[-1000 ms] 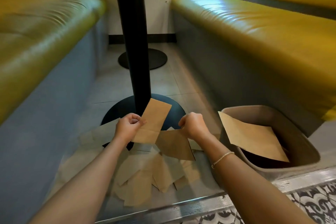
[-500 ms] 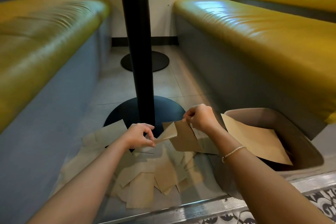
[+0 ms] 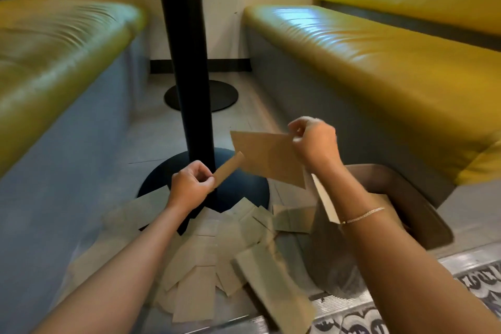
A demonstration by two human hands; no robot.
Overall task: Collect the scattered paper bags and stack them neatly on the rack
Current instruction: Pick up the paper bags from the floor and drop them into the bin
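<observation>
left hand [image 3: 191,184] pinches edge-on paper bag [image 3: 229,169] | right hand [image 3: 314,144] raised, pinches flat bag [image 3: 267,158]

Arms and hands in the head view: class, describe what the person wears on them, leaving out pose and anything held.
Both forearms are bare, with no sleeves in view. The left hand shows no gloves, rings or watch. The right hand is also ungloved; a thin, pale chain bracelet circles its wrist. No other markings can be made out.
</observation>
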